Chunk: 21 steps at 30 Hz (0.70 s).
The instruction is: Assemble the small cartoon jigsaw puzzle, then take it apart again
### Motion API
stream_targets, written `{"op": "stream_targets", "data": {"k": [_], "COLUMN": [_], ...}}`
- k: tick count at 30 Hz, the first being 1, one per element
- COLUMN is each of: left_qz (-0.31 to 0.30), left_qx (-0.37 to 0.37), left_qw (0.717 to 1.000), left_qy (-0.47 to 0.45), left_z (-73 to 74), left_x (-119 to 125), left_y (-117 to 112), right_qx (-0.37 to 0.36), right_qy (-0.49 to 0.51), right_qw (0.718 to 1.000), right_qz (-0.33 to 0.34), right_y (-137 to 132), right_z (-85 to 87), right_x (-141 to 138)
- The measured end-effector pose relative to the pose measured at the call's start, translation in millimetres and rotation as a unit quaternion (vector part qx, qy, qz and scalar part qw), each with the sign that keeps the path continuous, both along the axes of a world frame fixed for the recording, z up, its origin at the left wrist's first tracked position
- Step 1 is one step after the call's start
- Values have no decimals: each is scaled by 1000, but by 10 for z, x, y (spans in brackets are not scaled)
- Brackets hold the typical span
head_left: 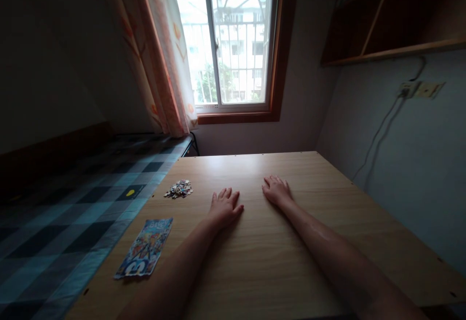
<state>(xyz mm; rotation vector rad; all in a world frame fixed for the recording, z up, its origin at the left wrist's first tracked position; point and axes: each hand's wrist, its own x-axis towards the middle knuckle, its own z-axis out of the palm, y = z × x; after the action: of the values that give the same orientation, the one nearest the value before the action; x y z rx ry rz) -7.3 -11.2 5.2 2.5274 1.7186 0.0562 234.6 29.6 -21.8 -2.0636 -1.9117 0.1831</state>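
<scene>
My left hand point(224, 206) lies palm down on the wooden table point(251, 257), its fingers spread and nothing in it. To its right, my right hand point(276, 189) also rests flat on the tabletop, fingers apart and holding nothing. A small heap of jigsaw puzzle pieces point(179, 189) sits near the table's left edge, left of my left hand and apart from it. Closer to me, beside my left forearm, is a colourful printed packet point(146, 247) with large lettering at its top; I cannot tell whether anything is inside.
A bed with a blue checked cover point(91, 203) adjoins the table's left side. Beyond the table are a window point(236, 43) and a patterned curtain point(160, 58). On the right wall hang a wooden shelf point(400, 48) and a socket with a cable point(409, 89).
</scene>
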Motion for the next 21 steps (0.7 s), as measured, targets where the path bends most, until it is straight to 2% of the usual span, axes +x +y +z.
{"op": "stream_targets", "data": {"k": [11,21], "left_qz": [-5,4], "left_qx": [2,9], "left_qw": [1000,1000], "left_qy": [3,-6], "left_z": [47,59], "left_x": [5,12], "left_y": [-41,-83], "right_qx": [1,39], "right_qy": [-4,23], "right_qw": [1000,998], "right_qz": [3,31], "right_y": [-16,-61], "right_z": [7,-15], "right_x": [2,62]}}
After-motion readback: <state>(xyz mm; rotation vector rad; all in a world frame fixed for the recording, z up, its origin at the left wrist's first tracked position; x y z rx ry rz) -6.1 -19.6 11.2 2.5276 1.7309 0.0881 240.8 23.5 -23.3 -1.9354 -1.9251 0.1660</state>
